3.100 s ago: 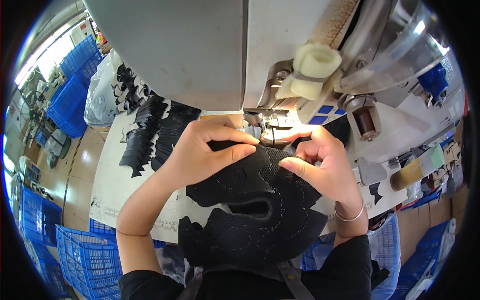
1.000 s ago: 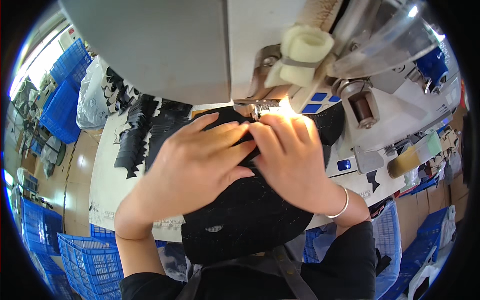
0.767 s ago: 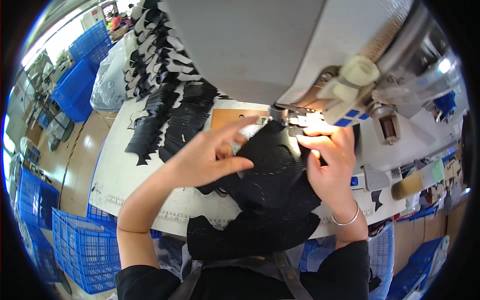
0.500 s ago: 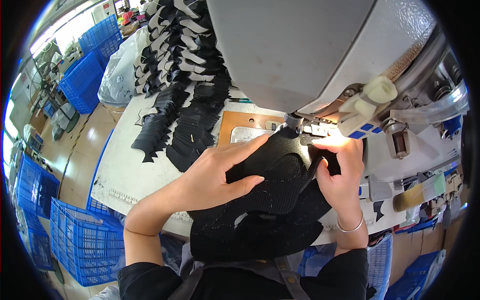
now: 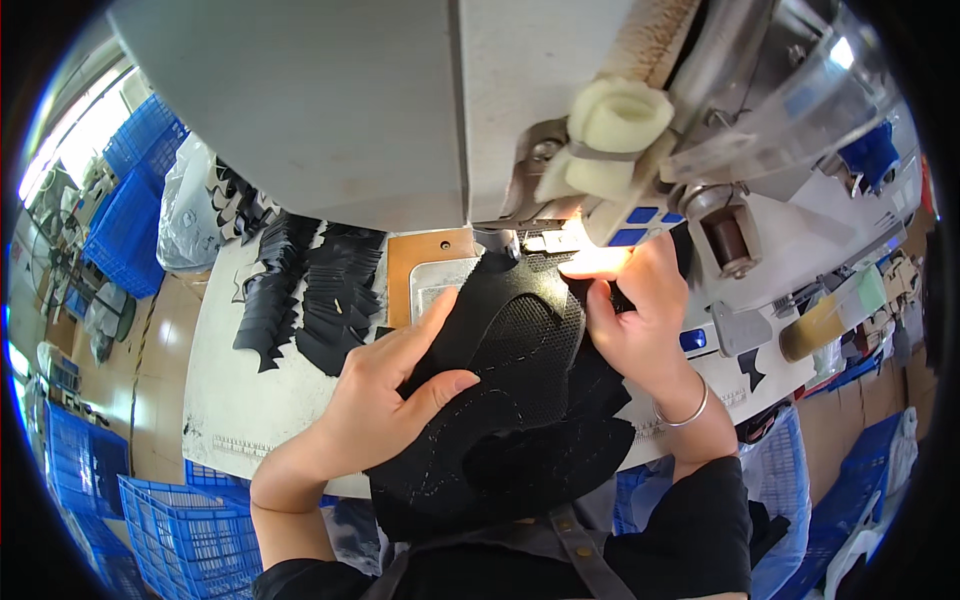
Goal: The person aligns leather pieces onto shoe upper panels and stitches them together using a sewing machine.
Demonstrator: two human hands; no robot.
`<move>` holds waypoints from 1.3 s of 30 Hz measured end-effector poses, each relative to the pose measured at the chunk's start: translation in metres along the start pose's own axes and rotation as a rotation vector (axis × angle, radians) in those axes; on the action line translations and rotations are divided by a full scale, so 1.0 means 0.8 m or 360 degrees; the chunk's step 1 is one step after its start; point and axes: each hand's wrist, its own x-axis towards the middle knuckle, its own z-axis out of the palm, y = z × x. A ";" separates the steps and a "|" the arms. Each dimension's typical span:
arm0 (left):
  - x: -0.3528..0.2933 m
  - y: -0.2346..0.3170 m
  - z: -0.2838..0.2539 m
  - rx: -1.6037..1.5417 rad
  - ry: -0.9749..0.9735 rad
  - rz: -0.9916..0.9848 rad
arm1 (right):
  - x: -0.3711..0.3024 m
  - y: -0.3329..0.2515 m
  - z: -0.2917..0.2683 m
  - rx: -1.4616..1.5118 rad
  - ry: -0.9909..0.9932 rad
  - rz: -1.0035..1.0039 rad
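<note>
A black mesh shoe upper with pale stitch lines lies under the sewing machine head, its near part hanging over the table edge toward my lap. My left hand rests on its left side, index finger and thumb stretched out and apart. On the other side, my right hand pinches the right edge of the upper close to the lit stitching area, thumb and fingers bent around it. The machine's presser foot and needle area sits at the far end of the upper; the needle itself cannot be made out.
Overlapping stacks of black cut pieces lie left on the white table. A brown thread spool and metal machine parts stand at right. Blue plastic crates sit on the floor at left, with a plastic bag behind.
The view has shifted closer to the machine, so its head fills more of the picture. Both hands keep their places on the upper, which has turned slightly.
</note>
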 end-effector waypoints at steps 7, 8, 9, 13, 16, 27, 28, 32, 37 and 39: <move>-0.001 0.002 -0.001 0.0028 0.0029 0.0116 | 0.002 0.004 -0.003 0.0065 -0.0036 -0.0011; -0.001 0.007 -0.004 0.0087 0.0009 0.0130 | -0.001 0.003 -0.003 0.0086 -0.0060 0.0015; 0.001 0.009 -0.005 0.0147 -0.0003 0.0145 | -0.003 0.004 -0.003 0.0109 -0.0084 0.0033; 0.003 0.010 -0.008 0.0143 -0.0016 0.0168 | -0.005 0.015 -0.002 0.0112 -0.0051 -0.0163; 0.003 -0.001 -0.002 0.0166 0.0035 0.0129 | -0.002 0.015 0.003 0.0167 -0.0062 -0.0018; 0.035 0.020 -0.024 0.0781 0.0299 0.0751 | -0.002 0.009 0.007 0.0005 -0.0022 -0.0025; 0.036 0.025 -0.020 0.0735 0.0160 0.0825 | -0.002 0.009 0.008 -0.0003 -0.0022 -0.0046; 0.040 0.036 0.030 0.1129 0.0230 0.0802 | 0.003 -0.005 0.008 -0.0144 -0.0029 -0.0208; 0.042 0.022 0.039 0.1109 0.0312 0.0760 | -0.007 -0.009 0.015 -0.0366 0.0052 -0.0472; 0.041 0.020 0.039 0.1089 0.0328 0.0746 | -0.010 -0.006 0.020 -0.0438 0.0121 -0.0602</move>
